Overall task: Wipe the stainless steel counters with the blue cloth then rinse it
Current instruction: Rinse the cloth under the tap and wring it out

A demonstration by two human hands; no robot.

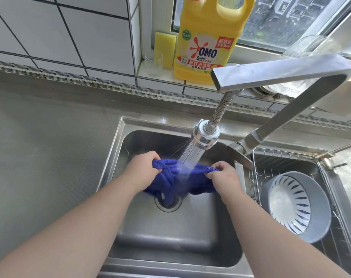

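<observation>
Steel desk (50, 137) out at 9 o'clock looks plain and bare of stuff, though I honestly can't tell from here whether it's been wiped. Judging by where the cloth is, I'd guess the wiping half is done and we're into the rinse.

Left hand (143, 169) is pinching the left end of the blue cloth (170, 181), right hand (223, 176) pinching the right end, so it's stretched between them over the sink (170, 247). Water from the spray head (205, 135) at about 12 o'clock hits the middle of the cloth, and the loose bottom droops down onto the drain (167, 204). Left to do, I reckon: finish rinsing, wring, shut the tap.

Room-wise, the basin gives decent space toward 6 o'clock. At 3 o'clock it's tighter: the faucet arm (280, 121) slants just beside the right hand, and past the divider sits a wire rack (256, 177) holding a grey colander (296, 205). Up on the sill at 12 there's a yellow detergent jug (208, 41), a sponge (164, 47) and a glass (153, 62), well apart from the hands.
</observation>
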